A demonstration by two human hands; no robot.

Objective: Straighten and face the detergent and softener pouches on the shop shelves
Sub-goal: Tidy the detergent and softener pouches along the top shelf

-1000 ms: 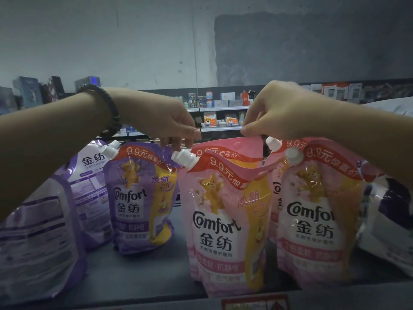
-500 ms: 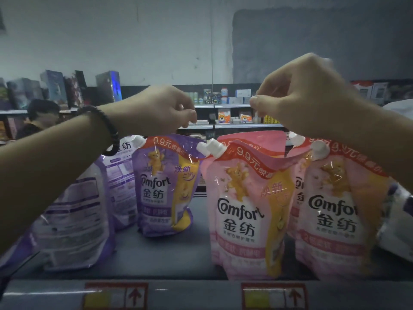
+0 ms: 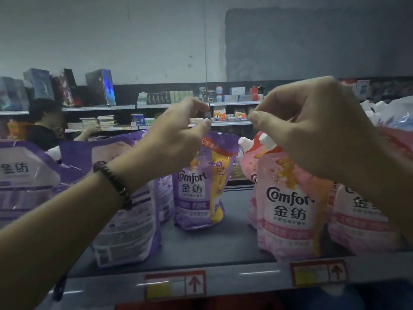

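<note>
The grey shelf (image 3: 201, 247) carries upright purple pouches (image 3: 199, 186) below the left fingers (image 3: 197, 106) and pink pouches (image 3: 288, 209) below the right fingers (image 3: 257, 116), apparently two deep.

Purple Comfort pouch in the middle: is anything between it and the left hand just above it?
Nothing visible does: the left hand hangs right above the purple pouch, thumb near its top edge.

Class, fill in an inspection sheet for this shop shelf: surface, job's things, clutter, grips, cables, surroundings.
Surface: grey shelf, price tags on its front edge.
Job's things: purple Comfort pouch upright, front facing out; pink Comfort pouch likewise; back-facing purple pouch at left.
Clutter: nothing seen.
Grips: left hand and right hand above the pouches, holding nothing.
Cables: nothing seen.
Surroundings: far shelves with boxes; a person behind.
</note>
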